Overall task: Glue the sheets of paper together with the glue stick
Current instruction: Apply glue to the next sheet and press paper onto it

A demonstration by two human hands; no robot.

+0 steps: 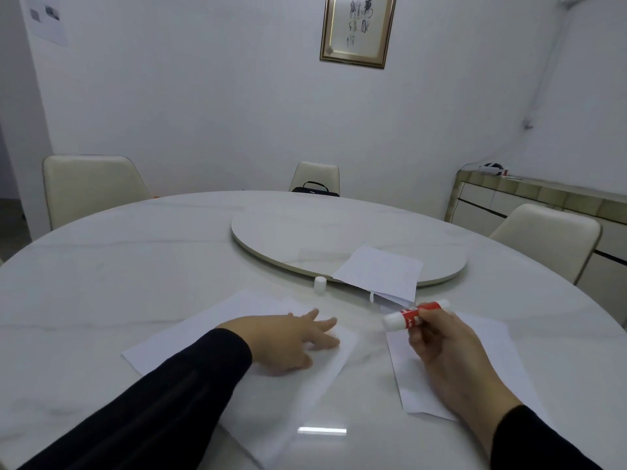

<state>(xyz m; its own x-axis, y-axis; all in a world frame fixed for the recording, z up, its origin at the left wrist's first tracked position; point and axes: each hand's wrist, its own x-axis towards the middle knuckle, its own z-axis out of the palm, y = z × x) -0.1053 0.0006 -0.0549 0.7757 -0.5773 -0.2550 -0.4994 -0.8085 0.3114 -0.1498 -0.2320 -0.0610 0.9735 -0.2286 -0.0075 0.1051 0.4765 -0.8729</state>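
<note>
The glue stick [415, 313] is pinched in the curled fingers of the right hand [444, 347], held off the table [101, 266] with one white end aimed left and slightly down; its cap [320, 285] stands apart, farther off, beside the turntable [305, 232], so the stick is taken to be uncapped, though whether glue is wound out cannot be told at this size. The left hand [291, 344] is laid flat, fingers spread, on the near-left sheet [203, 327]. A second sheet [502, 351] lies under the right hand, and more paper [380, 273] rests half on the turntable's edge. The step in hand is judged to be the first spreading of glue. It would be done well if the left sheet were kept pinned by the flat palm, the stick brought down nearly upright, and even strokes drawn away from the holding fingers, along the edge to be joined. Light pressure is advised, since thin paper is easily wrinkled or dragged on smooth marble.
</note>
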